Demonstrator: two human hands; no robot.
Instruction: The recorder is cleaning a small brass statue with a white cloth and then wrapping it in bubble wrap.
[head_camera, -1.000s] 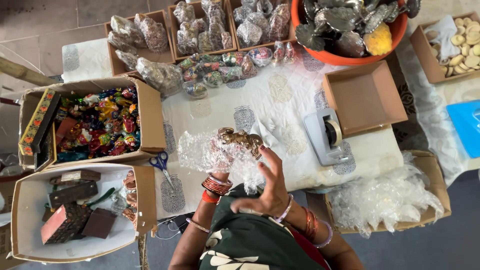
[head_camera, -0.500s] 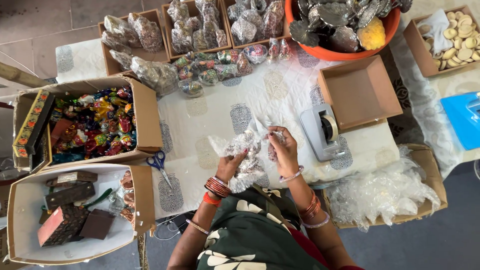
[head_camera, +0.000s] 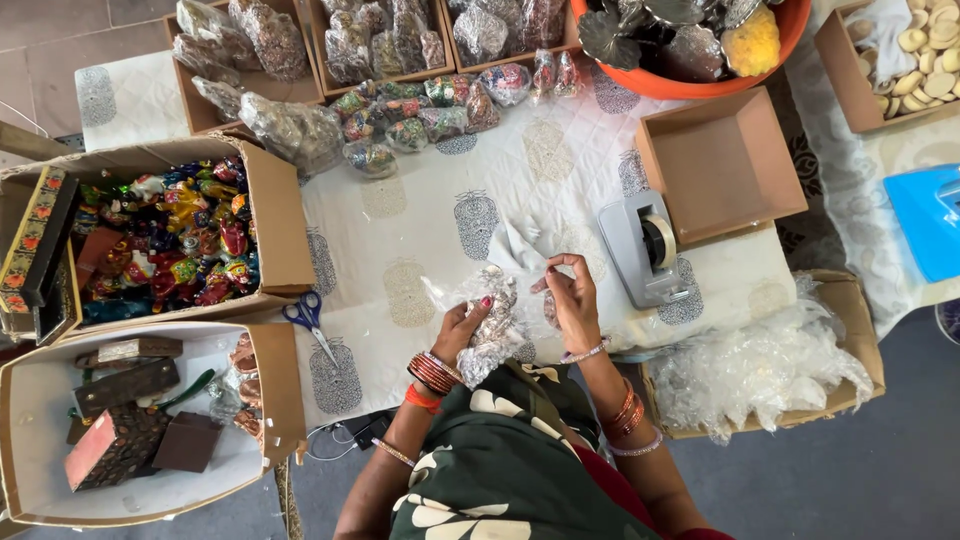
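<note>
My left hand grips a small object wrapped in clear bubble wrap just above the white patterned tablecloth. My right hand pinches the upper flap of the same wrap, fingers closed on the plastic. The object inside is mostly hidden by the wrap. A grey tape dispenser stands right of my right hand. Blue-handled scissors lie left of my left hand.
An empty cardboard box sits behind the dispenser. A box of colourful figurines and a box of dark wooden cases stand at left. Wrapped bundles line the back. A box of clear plastic wrap is at right.
My hands have lowered the bundle toward me and folded the wrap tighter around the object. The right hand shifted from under the wrap to pinching its top flap.
</note>
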